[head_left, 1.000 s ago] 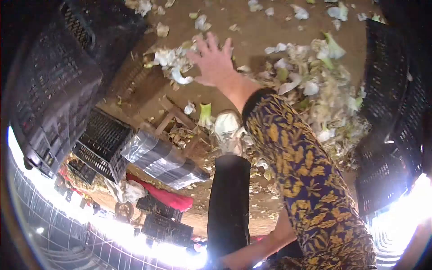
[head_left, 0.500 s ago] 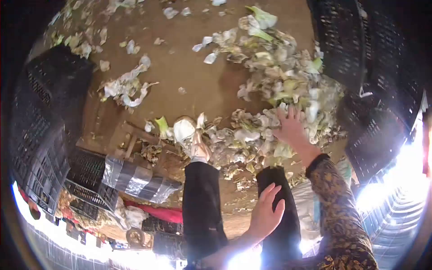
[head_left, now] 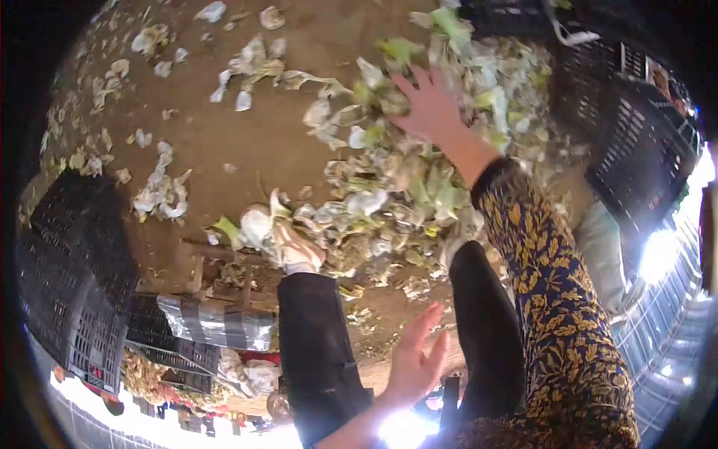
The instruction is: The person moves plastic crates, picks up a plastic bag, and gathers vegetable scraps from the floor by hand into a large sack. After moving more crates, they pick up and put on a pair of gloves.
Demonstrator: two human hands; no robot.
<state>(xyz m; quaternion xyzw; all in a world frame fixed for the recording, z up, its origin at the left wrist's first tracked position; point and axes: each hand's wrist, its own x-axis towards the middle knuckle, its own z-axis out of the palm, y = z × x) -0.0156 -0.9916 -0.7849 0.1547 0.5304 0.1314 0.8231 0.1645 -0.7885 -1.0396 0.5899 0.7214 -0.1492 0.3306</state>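
Head-worn view, wide-angle, facing forward and down at floor (head_left: 262, 142)

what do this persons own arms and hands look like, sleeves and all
The right sleeve is dark navy with a gold leaf print, ending in a plain dark cuff. The left forearm shows bare, with no sleeve in view. Neither the right hand nor the left hand wears a glove.

Right hand (head_left: 432, 108): palm hidden from view; vegetable leaves (head_left: 402, 50) near its fingertips blurred. Beyond it, rightward, a black plastic crate (head_left: 501, 16) is cut off by the upper edge. Left hand (head_left: 415, 363): forearm (head_left: 355, 428) cropped below; adjoining glare (head_left: 407, 429) obscures the background.
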